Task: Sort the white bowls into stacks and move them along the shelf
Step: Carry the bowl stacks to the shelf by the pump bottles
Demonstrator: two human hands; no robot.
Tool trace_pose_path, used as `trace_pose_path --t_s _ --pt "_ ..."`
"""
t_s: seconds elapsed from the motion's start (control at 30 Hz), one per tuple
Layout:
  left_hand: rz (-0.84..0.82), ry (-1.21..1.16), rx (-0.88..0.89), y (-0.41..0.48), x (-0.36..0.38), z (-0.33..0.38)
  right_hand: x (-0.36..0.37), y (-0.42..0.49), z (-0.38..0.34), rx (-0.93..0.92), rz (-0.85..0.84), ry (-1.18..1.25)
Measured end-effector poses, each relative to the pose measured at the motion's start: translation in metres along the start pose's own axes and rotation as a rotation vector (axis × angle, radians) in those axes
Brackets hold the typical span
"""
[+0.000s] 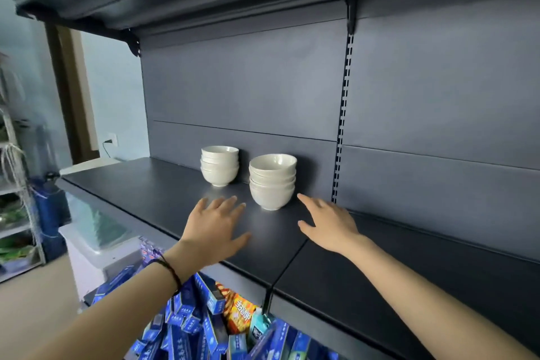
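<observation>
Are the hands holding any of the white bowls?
No. The left hand and right hand are both open over the shelf, on either side of the nearer bowl stack, not touching it.

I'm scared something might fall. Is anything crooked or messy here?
The left stack of glossy white ceramic bowls and the right stack stand upright on the dark grey metal shelf. The only mess is below: small blue cardboard boxes lie heaped at all angles, not in rows.

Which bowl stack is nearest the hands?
The right stack, just ahead of the left hand and right hand; the left stack sits farther back.
</observation>
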State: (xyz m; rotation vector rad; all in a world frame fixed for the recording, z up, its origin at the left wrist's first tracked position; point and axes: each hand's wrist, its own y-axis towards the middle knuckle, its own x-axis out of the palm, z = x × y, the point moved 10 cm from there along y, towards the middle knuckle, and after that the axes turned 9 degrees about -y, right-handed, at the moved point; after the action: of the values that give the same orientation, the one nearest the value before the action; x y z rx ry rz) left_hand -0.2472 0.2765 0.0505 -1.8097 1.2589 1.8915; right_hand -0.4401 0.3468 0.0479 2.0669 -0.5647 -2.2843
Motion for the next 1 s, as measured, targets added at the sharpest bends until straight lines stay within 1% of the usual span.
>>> trace_pose_path --t_s 0.1,0.17,0.23,0.3,0.43,0.5,0.6,0.73,0.83,1.0 --pt "0.077 -0.124 -0.031 0.027 0.01 -0.022 0.002 0.023 -0.004 0.041 0.003 0.056" --pt "0.015 -0.257 -0.084 0.043 0.02 -0.036 0.006 0.036 -0.004 0.083 -0.015 0.157" --pt "-0.033 -0.425 -0.118 0.061 0.031 -0.047 0.012 0.051 -0.004 0.125 -0.02 0.31" --pt "-0.047 -0.649 -0.126 0.079 0.039 -0.054 0.018 0.064 -0.006 0.163 -0.022 0.549" --pt "-0.131 -1.332 -0.125 0.12 0.071 -0.064 0.031 0.092 -0.009 0.295 0.021 0.967" --pt "-0.183 -1.508 -0.114 0.14 0.084 -0.068 0.034 0.101 -0.007 0.37 0.096 1.131" --pt "-0.321 -1.645 -0.032 0.167 0.099 -0.065 0.038 0.112 -0.009 0.423 0.217 1.301" --pt "-0.443 -1.833 0.127 0.187 0.105 -0.048 0.043 0.117 -0.019 0.451 0.313 1.357" --pt "-0.443 -1.907 0.235 0.189 0.104 -0.032 0.045 0.119 -0.024 0.473 0.39 1.353" --pt "-0.349 -2.047 0.256 0.192 0.107 -0.028 0.047 0.12 -0.031 0.541 0.464 1.345"
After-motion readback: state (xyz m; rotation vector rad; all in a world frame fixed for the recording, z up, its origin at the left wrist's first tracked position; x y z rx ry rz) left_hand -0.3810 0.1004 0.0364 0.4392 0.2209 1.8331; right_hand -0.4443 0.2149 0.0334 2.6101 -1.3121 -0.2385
